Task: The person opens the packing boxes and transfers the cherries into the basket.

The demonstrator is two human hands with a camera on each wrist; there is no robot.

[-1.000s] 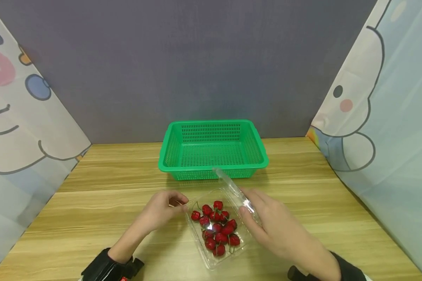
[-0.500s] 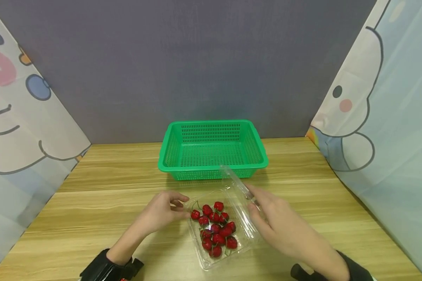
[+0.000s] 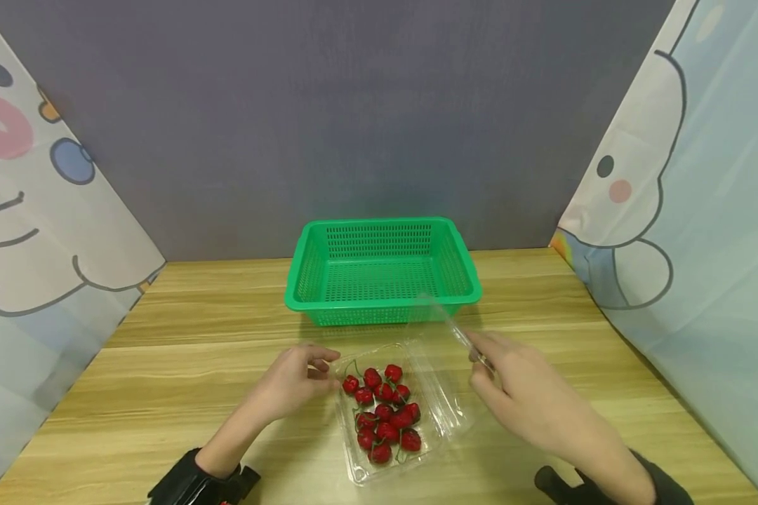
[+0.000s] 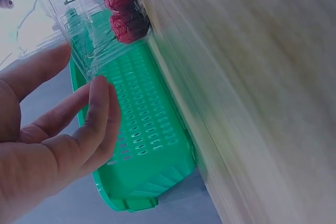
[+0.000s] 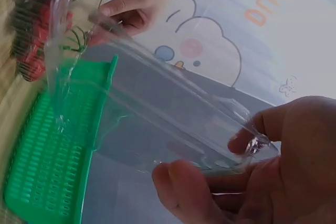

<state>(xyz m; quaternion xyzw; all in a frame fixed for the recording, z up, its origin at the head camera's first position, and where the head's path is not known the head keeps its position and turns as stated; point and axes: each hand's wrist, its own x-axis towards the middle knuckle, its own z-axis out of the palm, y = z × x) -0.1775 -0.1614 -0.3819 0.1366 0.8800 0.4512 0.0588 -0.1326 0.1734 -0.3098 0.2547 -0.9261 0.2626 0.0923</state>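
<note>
A clear plastic clamshell box (image 3: 351,459) lies on the table with several red cherries (image 3: 388,431) on green stems inside. Its lid (image 3: 457,334) is raised and swung to the right, hinged along the right side of the base. My right hand (image 3: 533,396) pinches the lid's outer edge between thumb and fingers, as the right wrist view shows at the lid's corner (image 5: 254,145). At the far left corner of the base, my left hand (image 3: 293,382) holds the rim, thumb and fingers on either side of it in the left wrist view.
Behind the clamshell stands a green perforated basket (image 3: 382,306), with the raised lid overlapping its front edge in the head view. A grey panel (image 3: 379,126) rises at the table's back. Cartoon-printed sheets (image 3: 632,196) flank the wooden table (image 3: 196,337).
My right hand has moved to the right, swinging the lid further open. The base and its cherries have shifted slightly left. My left hand has stayed nearly in place.
</note>
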